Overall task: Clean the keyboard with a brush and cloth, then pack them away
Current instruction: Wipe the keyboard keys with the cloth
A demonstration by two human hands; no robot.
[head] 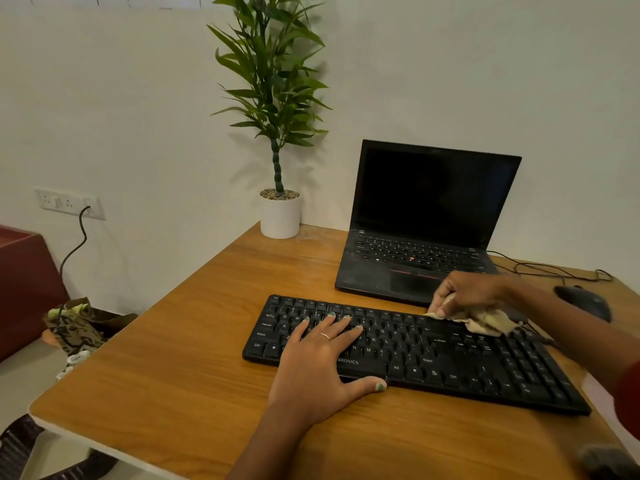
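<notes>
A tall leafy plant (273, 81) stood in a round white pot (280, 218) at the back of your smooth wooden table (173, 341). Your left hand (318, 362) lay flat with straight fingers on the long black keyboard (450, 358), which sat in the middle of the table. Behind it stood an open black laptop (429, 216). Your right hand (467, 294) gripped a soft, crumpled tan cloth (488, 322), pressing it on the keyboard's far edge.
</notes>
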